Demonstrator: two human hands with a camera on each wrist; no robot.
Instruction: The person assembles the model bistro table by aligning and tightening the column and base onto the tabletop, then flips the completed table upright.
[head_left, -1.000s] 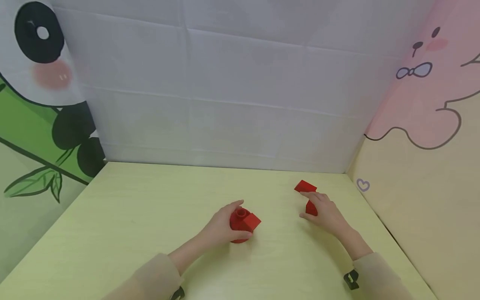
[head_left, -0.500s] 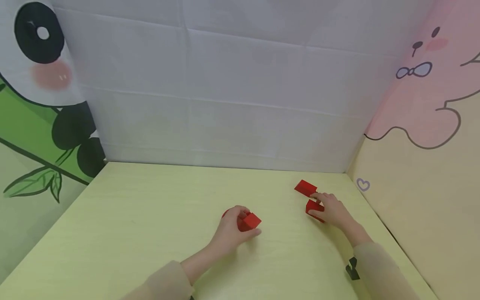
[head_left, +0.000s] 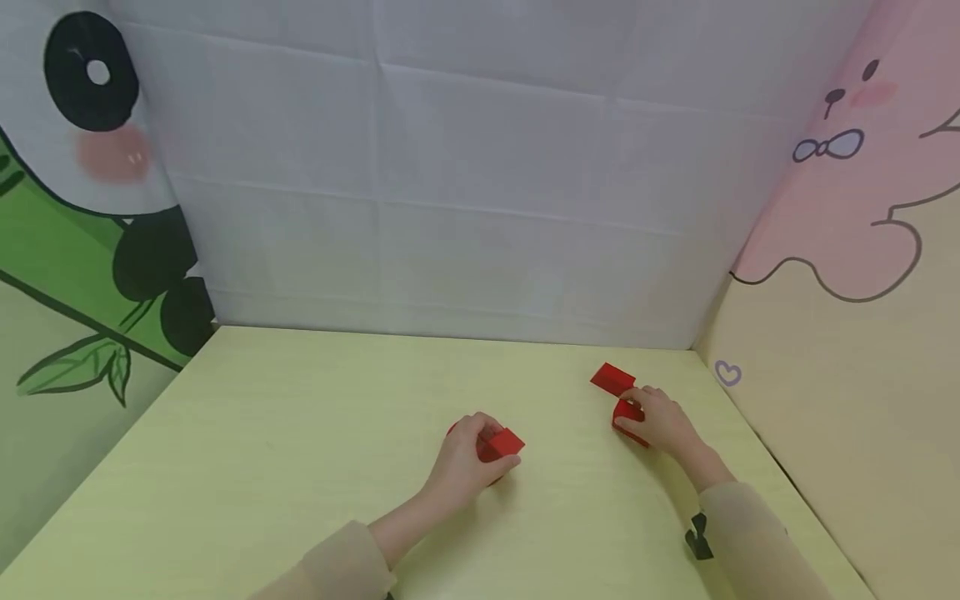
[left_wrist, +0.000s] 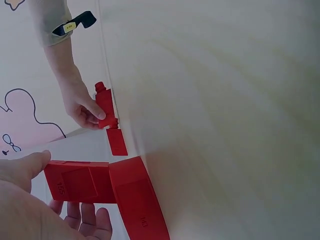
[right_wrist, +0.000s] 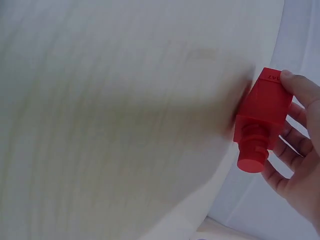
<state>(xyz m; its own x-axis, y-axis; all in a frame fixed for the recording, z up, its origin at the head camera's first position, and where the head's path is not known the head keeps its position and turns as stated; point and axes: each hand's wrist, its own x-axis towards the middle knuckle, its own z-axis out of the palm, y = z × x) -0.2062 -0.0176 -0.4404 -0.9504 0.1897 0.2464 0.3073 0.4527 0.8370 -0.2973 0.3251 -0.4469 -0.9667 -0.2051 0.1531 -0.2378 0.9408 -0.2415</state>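
Just right of the table's middle, my left hand [head_left: 459,467] holds an upright red block marked 155 [left_wrist: 77,182] between thumb and fingers. Against its lower end lies a second red block, marked 143 [left_wrist: 140,202]; in the head view the hand hides much of this red pair [head_left: 501,445]. Farther right, my right hand [head_left: 663,425] grips a red block with a stepped round peg [right_wrist: 262,107] on one end, thumb on its marked face and fingers behind. Close beyond that hand lies another red block [head_left: 612,379], in line with the held one in the left wrist view.
The pale yellow table [head_left: 300,433] ends at a white cloth wall [head_left: 480,192] behind. A side panel with a painted pink bear [head_left: 832,217] borders it on the right, and a painted panda panel [head_left: 97,225] on the left.
My left hand has moved right and curled over the red blocks it was beside. My right hand has shifted slightly right, its fingers closing around the nearer block. The far block stays put.
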